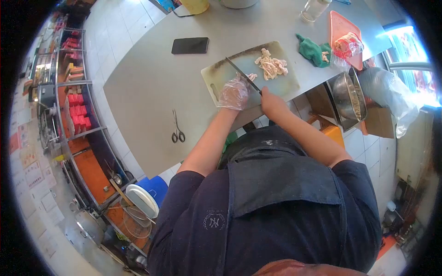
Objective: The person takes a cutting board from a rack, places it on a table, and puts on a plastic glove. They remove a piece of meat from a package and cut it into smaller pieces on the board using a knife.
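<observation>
A knife (244,76) lies slantwise across the cutting board (210,73), its blade pointing to the far left. My right hand (275,105) is bare and closed round the knife's handle. Close along the near side of the blade, my left hand (233,93) wears a clear plastic glove. Its fingers are curled down over a piece of pale raw meat, mostly hidden under them. A small bit of meat (252,77) shows just beyond the blade. Farther right on the board sits a loose pile of pale raw meat pieces (271,64).
Scissors (177,131) and a black phone (190,45) lie on the metal table (142,87). To the right are a green cloth (313,50), a pink tray (340,25) with a plastic-wrapped package (348,45), and a glass jar (315,10). A metal bowl (345,94) stands below the right edge.
</observation>
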